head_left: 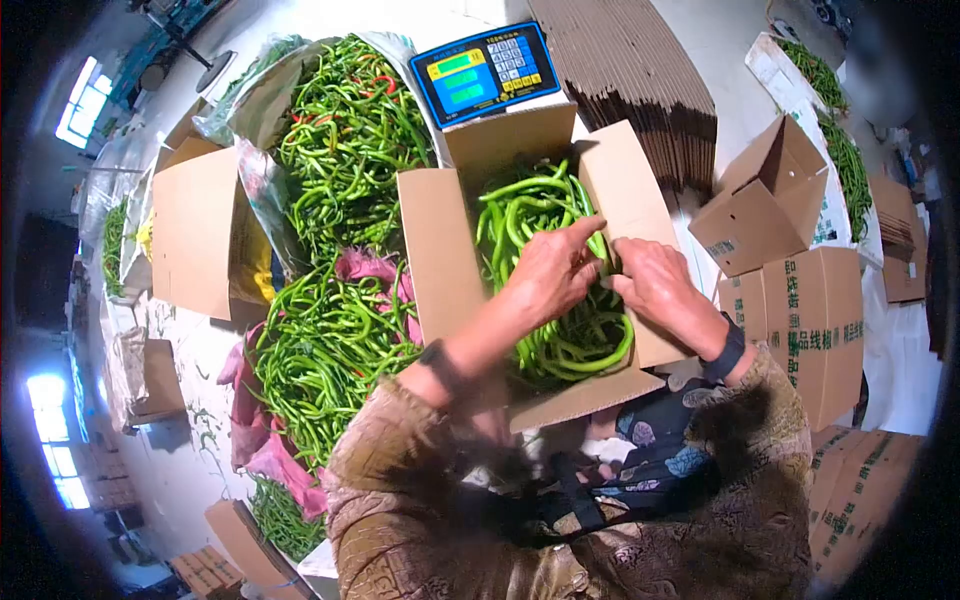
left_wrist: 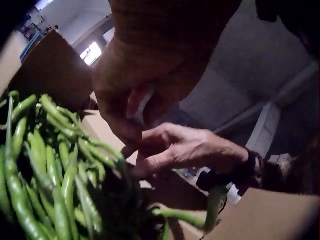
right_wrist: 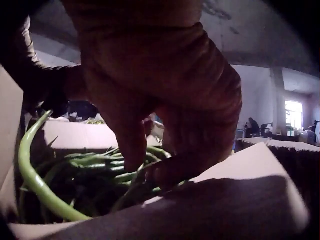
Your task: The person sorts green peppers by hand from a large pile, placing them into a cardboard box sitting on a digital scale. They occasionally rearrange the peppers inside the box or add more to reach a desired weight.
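An open cardboard box (head_left: 432,260) stands in front of me, filled with long green chilli peppers (head_left: 520,215). Over the peppers, toward the box's right side, is my left hand (head_left: 552,272), its index finger stretched toward the right flap and its other fingers bent. My right hand (head_left: 660,283) comes in over that flap, with bent fingers facing the left hand. In the right wrist view, the right thumb and fingertips (right_wrist: 132,157) are right at the chilli peppers (right_wrist: 100,162). I cannot tell whether either hand pinches a pepper.
A scale display (head_left: 490,75) stands behind the box. Heaps of chilli peppers (head_left: 350,150) lie to the left, partly on pink cloth (head_left: 245,400). Flattened cardboard (head_left: 640,80) is stacked at the back right. An open carton (head_left: 765,200) and printed boxes (head_left: 810,330) stand to the right.
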A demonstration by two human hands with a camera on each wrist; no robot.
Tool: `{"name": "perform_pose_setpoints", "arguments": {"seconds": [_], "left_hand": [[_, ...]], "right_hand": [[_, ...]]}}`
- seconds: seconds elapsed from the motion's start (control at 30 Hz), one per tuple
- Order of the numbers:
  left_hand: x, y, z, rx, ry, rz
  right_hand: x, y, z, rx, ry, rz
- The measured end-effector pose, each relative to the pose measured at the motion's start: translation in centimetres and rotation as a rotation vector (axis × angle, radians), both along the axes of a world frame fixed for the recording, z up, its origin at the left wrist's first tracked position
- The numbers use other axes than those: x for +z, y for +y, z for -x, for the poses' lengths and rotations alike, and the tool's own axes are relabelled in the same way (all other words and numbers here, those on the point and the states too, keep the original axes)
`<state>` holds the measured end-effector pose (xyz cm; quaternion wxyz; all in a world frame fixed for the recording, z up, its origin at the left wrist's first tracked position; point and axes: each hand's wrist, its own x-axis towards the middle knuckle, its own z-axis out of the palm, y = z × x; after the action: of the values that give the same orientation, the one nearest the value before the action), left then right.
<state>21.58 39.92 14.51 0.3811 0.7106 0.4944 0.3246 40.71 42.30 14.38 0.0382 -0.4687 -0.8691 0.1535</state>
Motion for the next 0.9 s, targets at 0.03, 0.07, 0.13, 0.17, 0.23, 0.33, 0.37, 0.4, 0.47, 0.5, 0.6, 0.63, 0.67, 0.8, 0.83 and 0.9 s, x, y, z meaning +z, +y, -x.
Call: {"name": "perform_pose_setpoints", "arguments": {"seconds": [0.03,0.07,0.13,0.17,0.23,0.33,0.37,0.4,0.47,0.5,0.6,0.63,0.67,0.8,0.83,0.9], "left_hand": [[1.2,-0.1,0.7,-0.022,-0.005,0.009],[2.8,-0.2,1.5,-0.068,-0.012,0.079],[5.9,-0.5,3.6,-0.128,-0.055,0.241],[7.6,-0.9,4.8,-0.111,-0.090,0.347],[10.4,-1.6,7.0,-0.035,-0.038,0.398],[11.6,-2.7,11.5,0.114,-0.040,0.485],[11.5,-3.0,13.1,0.147,-0.079,0.494],[12.0,-3.5,14.3,0.189,-0.096,0.491],[13.6,-4.5,16.2,0.268,-0.095,0.499],[14.0,-4.9,17.0,0.303,-0.078,0.511],[15.0,-5.8,19.8,0.386,0.016,0.464],[15.7,-6.0,20.4,0.421,0.045,0.458],[16.2,-6.1,21.9,0.449,0.046,0.444],[19.5,-7.3,25.1,0.609,0.196,0.382],[19.6,-8.2,26.2,0.634,0.229,0.355],[18.5,-10.1,27.7,0.702,0.193,0.425]], "right_hand": [[0.6,0.3,-0.3,-0.021,0.068,0.008],[1.7,0.5,-0.5,-0.080,0.128,0.055],[2.8,1.1,-1.3,-0.088,0.182,0.031],[3.0,1.4,-1.9,-0.101,0.234,0.016],[3.0,1.9,-3.0,-0.137,0.262,0.024],[3.9,2.0,-3.9,-0.206,0.284,0.116],[3.9,1.9,-4.0,-0.203,0.283,0.118],[3.9,1.7,-3.9,-0.211,0.271,0.152],[3.7,1.3,-3.7,-0.219,0.259,0.185],[3.6,1.0,-3.5,-0.130,0.274,0.235],[3.1,0.0,-2.6,0.049,0.281,0.291],[2.9,-0.2,-2.2,0.137,0.277,0.294],[3.3,-0.5,-1.8,0.204,0.225,0.241],[3.7,-0.8,-1.2,0.260,0.214,0.258],[3.7,-0.7,-1.1,0.262,0.219,0.260],[3.8,-0.6,-0.9,0.238,0.234,0.357]]}}
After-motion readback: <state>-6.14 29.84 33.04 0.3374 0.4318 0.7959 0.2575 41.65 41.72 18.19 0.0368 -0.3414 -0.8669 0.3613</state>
